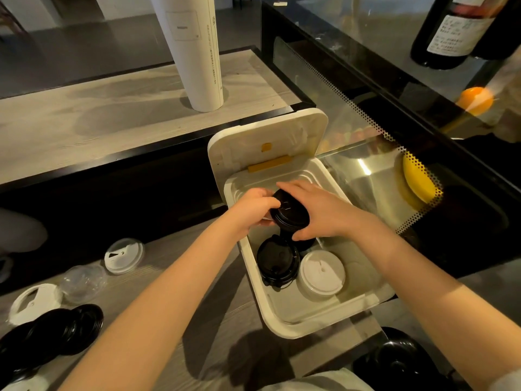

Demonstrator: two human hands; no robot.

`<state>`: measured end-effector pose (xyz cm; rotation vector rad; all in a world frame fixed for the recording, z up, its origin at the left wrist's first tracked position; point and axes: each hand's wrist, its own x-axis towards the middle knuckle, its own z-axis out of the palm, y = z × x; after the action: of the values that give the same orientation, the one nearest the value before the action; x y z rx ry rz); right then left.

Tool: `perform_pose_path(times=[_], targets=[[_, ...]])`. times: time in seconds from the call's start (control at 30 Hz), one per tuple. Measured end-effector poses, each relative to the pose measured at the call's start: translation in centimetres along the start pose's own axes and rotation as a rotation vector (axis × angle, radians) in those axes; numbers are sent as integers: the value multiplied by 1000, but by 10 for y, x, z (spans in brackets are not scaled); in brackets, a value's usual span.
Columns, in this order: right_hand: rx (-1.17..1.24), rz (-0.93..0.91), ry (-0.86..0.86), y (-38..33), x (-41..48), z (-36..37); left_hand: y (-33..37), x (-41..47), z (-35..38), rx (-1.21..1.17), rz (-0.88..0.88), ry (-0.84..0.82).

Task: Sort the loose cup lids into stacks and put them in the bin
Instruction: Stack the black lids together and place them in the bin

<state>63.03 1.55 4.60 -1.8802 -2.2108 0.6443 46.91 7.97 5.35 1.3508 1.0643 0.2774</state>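
A white bin [284, 320] with its hinged lid [267, 136] open stands on the wooden counter. Both hands hold a stack of black cup lids [290, 213] over the bin's far half. My left hand [253, 207] grips the stack's left side. My right hand [318, 210] curls round its right side. Inside the bin sit a second black lid stack [277, 262] and a white lid stack [321, 273], side by side near the front.
Loose lids lie on the counter at the left: a white lid [124, 256], a clear lid [83, 279], another white lid [35, 301] and black lids [67, 331]. A white tube [194, 52] stands behind. A glass display case [394, 170] borders the right.
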Motion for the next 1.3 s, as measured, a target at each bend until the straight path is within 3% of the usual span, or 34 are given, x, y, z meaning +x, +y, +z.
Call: perform_pose_path(times=[0.17, 0.2, 0.3, 0.4, 0.5, 0.7, 1.0, 1.3], targets=[[-46, 22, 68, 12, 3, 4, -2, 7, 7, 76, -12, 70], [-80, 44, 73, 17, 5, 3, -3, 9, 6, 216, 48, 119], [-247, 112, 8, 22, 14, 2, -8, 13, -4, 934, 297, 237], [-551, 118, -151, 17, 29, 6, -18, 13, -11, 1387, 303, 70], [-698, 113, -274, 19, 40, 17, -22, 13, -10, 1600, 264, -68], [-696, 109, -328, 30, 44, 45, -22, 12, -10, 1651, 247, -79], [-533, 162, -454, 21, 42, 19, -23, 11, -10, 1638, 260, -57], [-639, 262, -462, 8, 41, 23, -22, 9, -9, 1628, 262, -47]])
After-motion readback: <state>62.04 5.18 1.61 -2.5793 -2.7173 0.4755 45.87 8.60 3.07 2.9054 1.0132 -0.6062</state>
